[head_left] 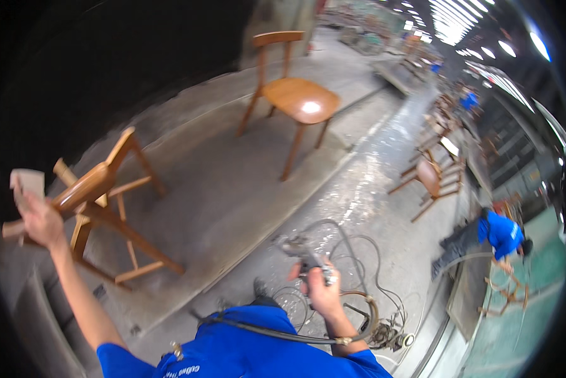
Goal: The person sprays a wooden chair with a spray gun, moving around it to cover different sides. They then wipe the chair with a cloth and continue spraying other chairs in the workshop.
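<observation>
My left hand, blurred by motion, is closed at the end of a brown wooden chair that stands tipped at the left, its legs pointing right. A pale flat piece shows by its fingers; I cannot make out what it is. In front of my body, my right hand grips a metal spray gun with a dark hose. Farther ahead, another wooden chair with a glossy orange-brown seat stands upright on its legs.
Hoses lie coiled on the floor to my right, beside a fitting. A low grey platform carries the chairs. At the right a co-worker in blue bends over a chair frame. More chairs stand along the aisle.
</observation>
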A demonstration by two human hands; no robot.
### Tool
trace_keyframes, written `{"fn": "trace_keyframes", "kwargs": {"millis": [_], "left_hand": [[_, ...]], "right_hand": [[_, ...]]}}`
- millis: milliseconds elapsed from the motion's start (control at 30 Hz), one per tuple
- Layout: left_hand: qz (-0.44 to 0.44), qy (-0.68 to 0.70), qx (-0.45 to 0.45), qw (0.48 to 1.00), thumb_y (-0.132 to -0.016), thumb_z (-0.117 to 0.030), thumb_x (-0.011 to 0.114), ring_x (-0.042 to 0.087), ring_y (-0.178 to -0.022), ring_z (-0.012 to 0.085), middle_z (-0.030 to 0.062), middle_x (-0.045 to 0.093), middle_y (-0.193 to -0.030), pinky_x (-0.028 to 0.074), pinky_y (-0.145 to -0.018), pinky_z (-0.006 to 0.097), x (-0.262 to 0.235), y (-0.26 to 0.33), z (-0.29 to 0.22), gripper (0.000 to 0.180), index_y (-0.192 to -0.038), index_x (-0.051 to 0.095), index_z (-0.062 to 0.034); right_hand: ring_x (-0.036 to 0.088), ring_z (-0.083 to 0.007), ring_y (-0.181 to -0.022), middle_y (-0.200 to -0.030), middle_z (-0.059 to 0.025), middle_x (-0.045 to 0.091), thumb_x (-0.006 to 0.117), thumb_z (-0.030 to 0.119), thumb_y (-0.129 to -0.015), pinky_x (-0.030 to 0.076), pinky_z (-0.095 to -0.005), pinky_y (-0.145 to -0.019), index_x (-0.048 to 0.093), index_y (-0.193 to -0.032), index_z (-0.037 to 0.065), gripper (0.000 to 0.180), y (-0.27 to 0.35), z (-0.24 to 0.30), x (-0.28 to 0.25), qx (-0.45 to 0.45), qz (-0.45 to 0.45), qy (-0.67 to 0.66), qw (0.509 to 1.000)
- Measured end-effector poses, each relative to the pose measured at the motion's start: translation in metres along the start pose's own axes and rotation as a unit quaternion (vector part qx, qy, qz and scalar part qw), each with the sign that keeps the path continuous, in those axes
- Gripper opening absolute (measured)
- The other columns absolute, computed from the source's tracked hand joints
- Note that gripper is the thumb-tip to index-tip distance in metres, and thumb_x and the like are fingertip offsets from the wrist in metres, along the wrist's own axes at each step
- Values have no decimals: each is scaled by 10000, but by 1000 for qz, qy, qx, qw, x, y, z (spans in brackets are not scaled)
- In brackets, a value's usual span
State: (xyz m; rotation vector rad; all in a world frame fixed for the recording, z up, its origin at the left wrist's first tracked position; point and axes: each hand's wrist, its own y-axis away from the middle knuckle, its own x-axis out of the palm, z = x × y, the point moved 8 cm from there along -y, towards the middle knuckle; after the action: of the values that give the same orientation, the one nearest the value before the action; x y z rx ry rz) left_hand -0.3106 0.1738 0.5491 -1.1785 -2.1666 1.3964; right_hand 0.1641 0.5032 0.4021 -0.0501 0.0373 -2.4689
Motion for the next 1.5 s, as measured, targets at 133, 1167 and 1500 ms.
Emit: {"fn": "trace_keyframes", "kwargs": {"millis": [133, 1167, 1500], "left_hand": [[14, -64, 6, 998, -1092, -255, 355, 515, -1337, 309, 112, 501, -1497, 435, -1054, 360, -7, 21, -11, 434, -1481, 450, -87], [-87, -192, 95, 973, -1035, -276, 388, 624, -1149, 391, 177, 640, -1287, 473, -968, 445, 106, -83, -12, 381, -1348, 561, -143], [-100, -186, 117, 970, -1023, -288, 399, 600, -1191, 378, 180, 631, -1303, 453, -1008, 437, 107, -84, -11, 400, -1327, 587, -109]], "right_hand": [[591, -98, -768, -886, -45, 666, 588, 383, -1017, 480, -254, -708, 540, -1359, -16, 528, -17, 17, -4, -1, 42, -33, 999], [573, -78, -655, -808, -53, 678, 636, 414, -982, 462, -242, -610, 589, -1297, -36, 551, -246, -88, -5, 9, 107, -59, 992], [567, -95, -713, -727, -20, 632, 584, 361, -1023, 444, -270, -674, 634, -938, 20, 355, -247, -182, -41, 170, 57, 64, 982]]}}
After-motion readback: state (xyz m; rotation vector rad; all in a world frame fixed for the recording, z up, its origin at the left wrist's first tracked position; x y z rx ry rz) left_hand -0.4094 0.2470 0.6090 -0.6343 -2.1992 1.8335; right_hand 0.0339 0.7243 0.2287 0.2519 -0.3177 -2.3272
